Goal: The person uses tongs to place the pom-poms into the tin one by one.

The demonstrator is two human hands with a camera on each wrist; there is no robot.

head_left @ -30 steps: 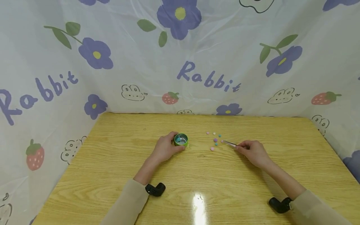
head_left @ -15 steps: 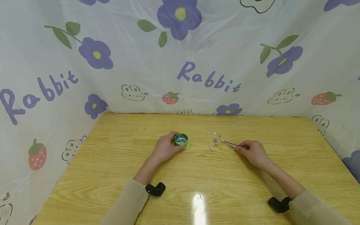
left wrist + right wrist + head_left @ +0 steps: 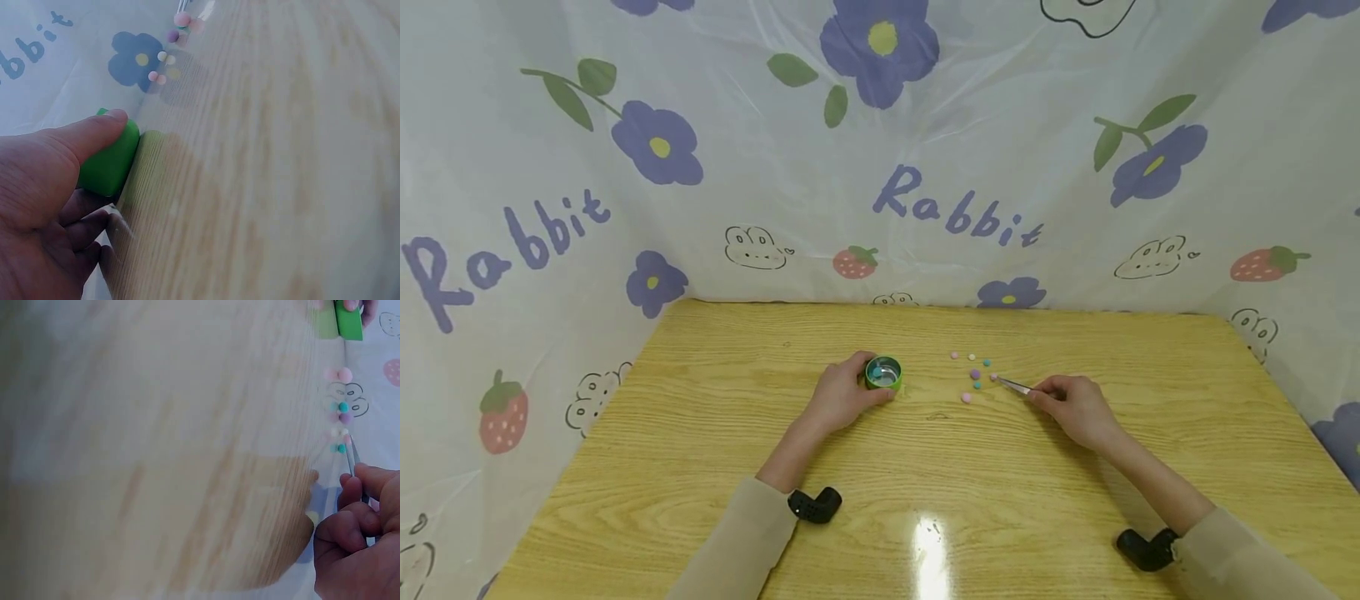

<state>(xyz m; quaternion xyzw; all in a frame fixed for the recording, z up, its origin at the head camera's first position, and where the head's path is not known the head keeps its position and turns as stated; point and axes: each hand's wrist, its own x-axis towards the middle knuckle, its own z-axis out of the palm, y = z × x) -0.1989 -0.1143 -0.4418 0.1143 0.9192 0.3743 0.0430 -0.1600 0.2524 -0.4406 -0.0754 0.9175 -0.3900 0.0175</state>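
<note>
Nearest the front edge of the desk, two beige sleeves are seen, each with a black wrist camera mount beside it, and a glare spot lies on the wood between them.

Further in, toward the middle of the desk, the left hand is curled round a small green container, with the thumb pressed against its side wall, as the left wrist view shows. The container stands upright and open; something light blue can be made out inside, though what it is cannot be told.

To the right, the right hand is closed on a pair of metal tweezers, pinched between thumb and fingers. The tips are brought to a small pink ball, and whether the ball is already clamped cannot be told.

Just beyond lie the other small coloured balls, loosely scattered between the container and the tweezers and well short of the far edge: purple, teal, pink and pale ones.

The balls are judged to be very light, soft and prone to roll, so each is best taken across its middle with gentle pressure. The container is judged light and rigid, easily steadied by its wall.

Behind the far edge hangs a printed curtain.
</note>
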